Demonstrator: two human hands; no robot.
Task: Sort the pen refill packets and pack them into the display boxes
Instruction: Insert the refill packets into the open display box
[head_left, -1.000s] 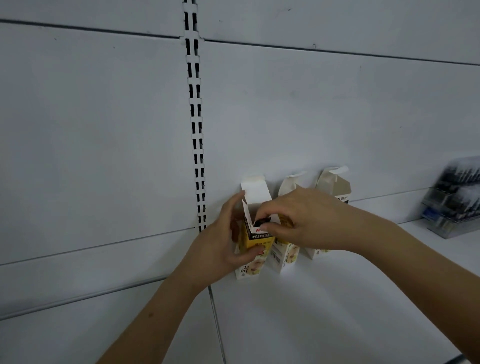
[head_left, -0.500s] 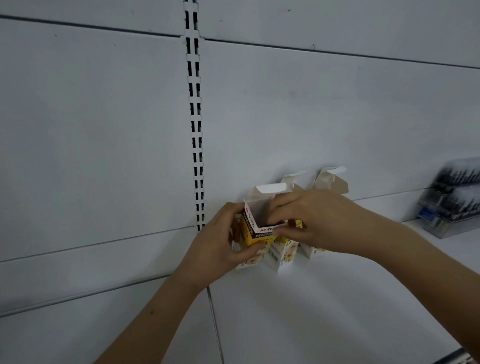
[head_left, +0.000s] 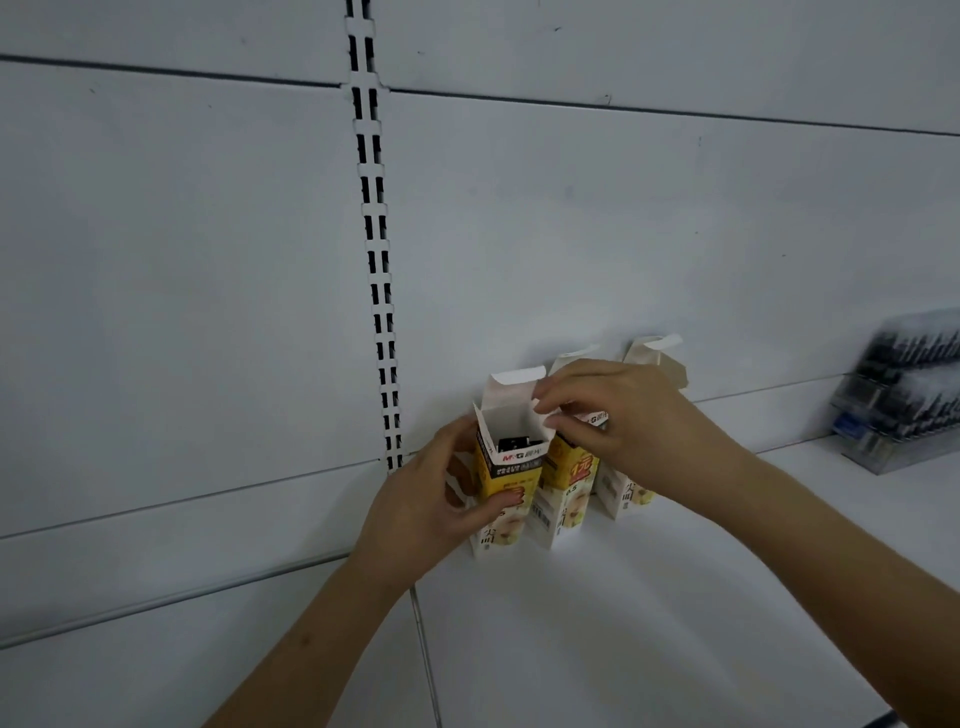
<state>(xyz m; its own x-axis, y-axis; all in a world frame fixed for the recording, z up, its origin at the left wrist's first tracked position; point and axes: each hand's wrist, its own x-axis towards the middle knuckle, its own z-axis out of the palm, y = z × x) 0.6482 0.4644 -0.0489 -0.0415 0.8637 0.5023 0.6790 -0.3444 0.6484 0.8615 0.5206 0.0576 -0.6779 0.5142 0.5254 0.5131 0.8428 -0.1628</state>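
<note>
Three yellow-and-white display boxes stand in a row against the back panel of a white shelf (head_left: 649, 597). My left hand (head_left: 431, 504) grips the leftmost box (head_left: 511, 488) around its lower body, thumb across the front. Its top is open, lid flap up, and dark refills show inside. My right hand (head_left: 613, 415) pinches the box's right side flap at the top edge. The middle box (head_left: 563, 493) and the right box (head_left: 626, 493) stand behind my right hand, their lid flaps raised.
A clear plastic display rack (head_left: 904, 389) of dark pens stands at the far right of the shelf. A slotted upright (head_left: 376, 249) runs down the back panel just left of the boxes.
The lid flap of the leftmost box has been folded forward and down from upright. My right hand moved from inside the box's mouth to its right side flap.
</note>
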